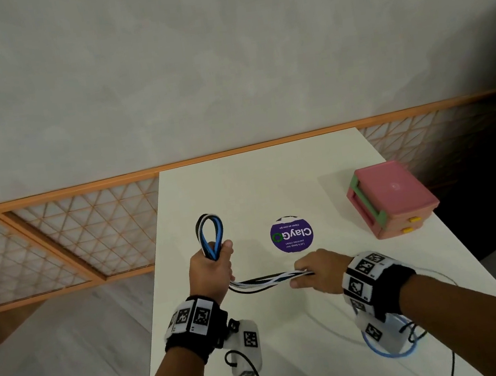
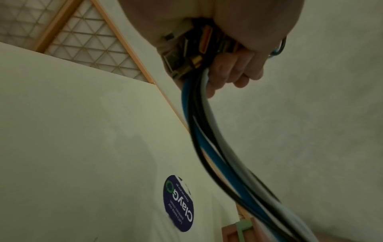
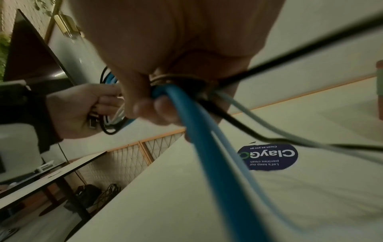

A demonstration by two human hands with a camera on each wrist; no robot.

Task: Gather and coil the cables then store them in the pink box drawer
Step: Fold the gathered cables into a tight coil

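My left hand [image 1: 212, 267] grips a bundle of blue, black and white cables [image 1: 210, 237], with a loop standing up above the fist. In the left wrist view the connector ends [image 2: 192, 50] poke out by the fingers [image 2: 232, 73]. The bundle runs right from the fist [image 1: 270, 280] to my right hand [image 1: 313, 269], which holds it with curled fingers [image 3: 157, 106]. Beyond that hand the blue cable [image 3: 217, 163] and thinner strands [image 3: 269, 135] trail off. The pink box [image 1: 392, 195] sits at the table's right, both yellow-knobbed drawers [image 1: 411, 224] closed.
A round purple sticker [image 1: 291, 234] lies on the white table [image 1: 240, 189] between the hands and the box. Slack blue cable [image 1: 390, 353] lies near the front right edge under my right forearm. A lattice screen [image 1: 71, 240] runs behind the table; floor drops away left.
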